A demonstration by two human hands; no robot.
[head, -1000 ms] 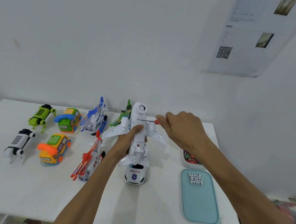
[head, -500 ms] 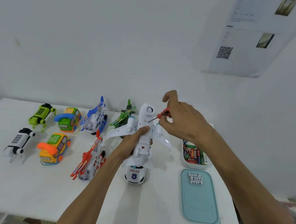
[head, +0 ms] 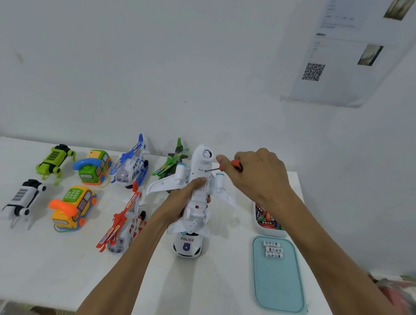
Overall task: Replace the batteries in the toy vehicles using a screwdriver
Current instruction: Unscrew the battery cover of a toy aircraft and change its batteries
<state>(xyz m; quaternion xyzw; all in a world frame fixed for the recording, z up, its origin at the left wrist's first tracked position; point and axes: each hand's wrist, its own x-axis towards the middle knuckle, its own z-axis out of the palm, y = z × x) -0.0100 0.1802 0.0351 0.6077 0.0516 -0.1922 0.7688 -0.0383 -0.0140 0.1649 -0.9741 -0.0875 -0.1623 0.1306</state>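
Observation:
A white toy airplane (head: 198, 183) is held upside down above the table, nose pointing away from me. My left hand (head: 180, 203) grips its fuselage from the left, thumb on the belly. My right hand (head: 255, 177) pinches a small red-handled screwdriver (head: 223, 167), whose metal tip touches the airplane's underside near the nose. A white police car (head: 187, 245) stands on the table right under the airplane's tail.
A teal tray (head: 278, 285) at the right carries three white batteries (head: 272, 249); behind it a white box (head: 268, 228) holds several coloured batteries. Left of the airplane stand toy helicopters (head: 130, 165), phone-shaped cars (head: 72, 206), robot dogs (head: 54, 160) and a green plane (head: 171, 164).
My right hand has dropped slightly and turned, bringing the screwdriver tip down onto the airplane's underside. The left hand keeps its grip on the fuselage.

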